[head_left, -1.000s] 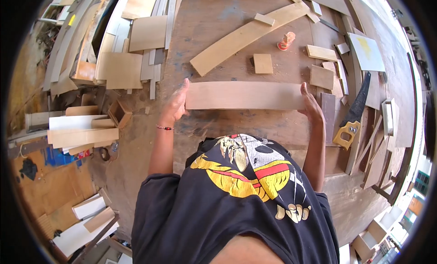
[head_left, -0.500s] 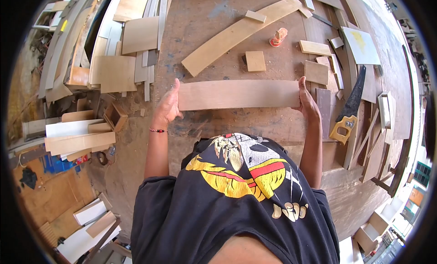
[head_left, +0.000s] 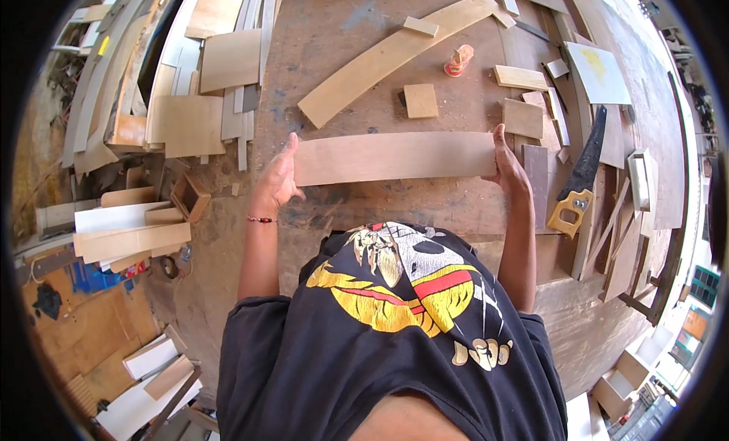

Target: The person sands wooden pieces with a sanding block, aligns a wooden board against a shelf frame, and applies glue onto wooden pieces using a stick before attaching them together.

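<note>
Comprises wooden table (head_left: 326,31); carries long plank (head_left: 380,59), laid diagonally. Includes shorter board (head_left: 391,157), held crosswise at table's near side, clasped by both ends in part-curled grip of left hand (head_left: 279,175) and right hand (head_left: 510,167). Adds square wooden block (head_left: 421,101), small orange-red container (head_left: 457,62).

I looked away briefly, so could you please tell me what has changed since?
Only the view has visibly shifted, putting the scene slightly further left in the picture. Nothing was taken up or let go: the left hand and right hand still hold the board between them. The handsaw and square block stayed put.
</note>
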{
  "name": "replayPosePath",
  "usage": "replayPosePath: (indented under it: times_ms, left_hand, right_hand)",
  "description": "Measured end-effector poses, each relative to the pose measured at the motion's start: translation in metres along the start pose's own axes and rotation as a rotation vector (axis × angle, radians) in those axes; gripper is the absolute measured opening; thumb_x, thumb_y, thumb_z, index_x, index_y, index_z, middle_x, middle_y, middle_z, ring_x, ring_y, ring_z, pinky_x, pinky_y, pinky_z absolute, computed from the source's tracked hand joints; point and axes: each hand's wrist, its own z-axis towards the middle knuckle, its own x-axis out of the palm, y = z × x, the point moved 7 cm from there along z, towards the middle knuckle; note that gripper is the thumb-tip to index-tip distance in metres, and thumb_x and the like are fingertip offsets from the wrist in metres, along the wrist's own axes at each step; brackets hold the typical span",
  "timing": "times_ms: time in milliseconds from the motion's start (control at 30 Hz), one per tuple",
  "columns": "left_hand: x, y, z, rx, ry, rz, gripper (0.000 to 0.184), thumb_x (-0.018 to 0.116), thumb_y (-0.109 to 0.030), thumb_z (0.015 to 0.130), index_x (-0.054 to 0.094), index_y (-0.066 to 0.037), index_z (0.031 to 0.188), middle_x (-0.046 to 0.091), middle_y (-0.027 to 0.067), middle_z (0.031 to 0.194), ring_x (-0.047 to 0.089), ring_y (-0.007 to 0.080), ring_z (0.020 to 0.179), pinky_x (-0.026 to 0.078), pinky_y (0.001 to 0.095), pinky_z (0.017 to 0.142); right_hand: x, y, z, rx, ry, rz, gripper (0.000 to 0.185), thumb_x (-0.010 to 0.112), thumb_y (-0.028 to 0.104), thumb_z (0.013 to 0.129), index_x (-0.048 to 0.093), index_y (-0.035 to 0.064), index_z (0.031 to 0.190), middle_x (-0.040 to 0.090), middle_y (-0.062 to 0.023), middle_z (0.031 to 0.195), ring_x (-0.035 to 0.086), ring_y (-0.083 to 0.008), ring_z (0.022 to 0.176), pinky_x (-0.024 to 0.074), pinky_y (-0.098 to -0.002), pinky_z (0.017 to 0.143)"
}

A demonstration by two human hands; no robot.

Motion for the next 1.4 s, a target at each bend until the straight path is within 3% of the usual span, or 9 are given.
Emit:
replayPosePath:
  times_ms: [67,200,267,467,1000,1100,1267,1333,1400]
  left_hand:
    - [-0.001,0.0,0.002,0.009,-0.021,0.018,0.09,0.038,-0.07,0.081,0.021,-0.005,0.141,0.02,0.0178,0.146,0.009,0.0419,0.135,-0.008,0.0743,0.089]
    - [-0.002,0.0,0.003,-0.002,-0.031,0.026,0.091,0.039,-0.07,0.081,0.018,-0.005,0.142,0.017,0.0177,0.147,0.008,0.0421,0.135,-0.008,0.0739,0.09]
    - [-0.003,0.0,0.003,-0.005,-0.023,0.032,0.091,0.039,-0.07,0.081,0.017,-0.005,0.142,0.016,0.0177,0.147,0.008,0.0422,0.135,-0.008,0.074,0.09]
    - [0.002,-0.004,-0.002,0.007,0.041,0.041,0.099,0.045,-0.07,0.077,0.01,-0.005,0.143,0.008,0.0179,0.149,0.004,0.042,0.135,-0.007,0.0733,0.091]
    - [-0.006,-0.001,0.007,-0.041,0.121,0.022,0.095,0.036,-0.073,0.079,0.014,-0.007,0.143,0.009,0.0168,0.149,0.003,0.0425,0.135,-0.012,0.0727,0.089]
    - [-0.006,0.0,0.008,-0.062,0.167,0.012,0.095,0.034,-0.074,0.079,0.014,-0.007,0.143,0.01,0.0168,0.149,0.001,0.0423,0.135,-0.013,0.0725,0.089]
    - [-0.01,0.002,0.015,-0.054,0.078,-0.012,0.097,0.034,-0.075,0.078,0.012,-0.005,0.143,0.012,0.0181,0.148,0.002,0.0432,0.135,-0.013,0.0726,0.088]
    - [-0.003,-0.005,0.005,-0.039,-0.009,0.001,0.092,0.031,-0.073,0.081,0.024,-0.002,0.14,0.022,0.0211,0.145,0.012,0.043,0.134,-0.011,0.0737,0.088]
    - [-0.005,-0.005,0.006,-0.04,0.026,0.01,0.092,0.031,-0.072,0.081,0.024,-0.002,0.14,0.022,0.021,0.145,0.012,0.0436,0.134,-0.01,0.074,0.088]
  right_hand:
    - [-0.003,-0.008,0.008,-0.001,0.014,-0.041,0.093,0.025,0.084,0.071,0.049,0.0114,0.123,0.056,-0.008,0.111,0.053,-0.0194,0.099,0.045,-0.0418,0.083]
    - [-0.002,-0.009,0.008,0.031,-0.016,-0.046,0.095,0.024,0.084,0.072,0.046,0.0095,0.127,0.05,-0.0129,0.123,0.047,-0.0267,0.112,0.0389,-0.0491,0.091]
    - [-0.002,-0.004,0.005,-0.016,-0.059,-0.085,0.104,0.023,0.083,0.072,0.04,0.0001,0.131,0.041,-0.0232,0.13,0.036,-0.0395,0.123,0.0314,-0.0575,0.096]
    - [-0.001,-0.001,0.001,-0.018,-0.046,-0.122,0.103,0.023,0.083,0.072,0.039,0.001,0.132,0.041,-0.0229,0.131,0.035,-0.0398,0.124,0.0313,-0.0577,0.097]
    - [-0.01,-0.009,0.014,-0.004,-0.085,-0.054,0.102,0.023,0.083,0.073,0.039,0.0014,0.132,0.041,-0.0193,0.131,0.037,-0.0354,0.122,0.0338,-0.0563,0.095]
    - [-0.007,-0.019,0.031,-0.017,0.083,0.008,0.101,0.024,0.082,0.073,0.04,0.0009,0.131,0.041,-0.0193,0.13,0.037,-0.0339,0.121,0.0348,-0.0546,0.094]
    - [0.0,-0.007,0.015,-0.043,-0.077,-0.006,0.098,0.025,0.083,0.073,0.051,0.0006,0.12,0.052,-0.0163,0.115,0.046,-0.0286,0.11,0.0396,-0.0488,0.09]
    - [0.002,-0.004,0.012,-0.048,-0.058,-0.01,0.098,0.025,0.083,0.073,0.052,0.0008,0.119,0.053,-0.0155,0.113,0.047,-0.0278,0.109,0.0399,-0.0488,0.09]
    - [0.001,-0.003,0.013,-0.052,-0.048,-0.012,0.097,0.025,0.083,0.073,0.053,0.001,0.118,0.054,-0.0147,0.111,0.048,-0.0271,0.107,0.0402,-0.0488,0.09]
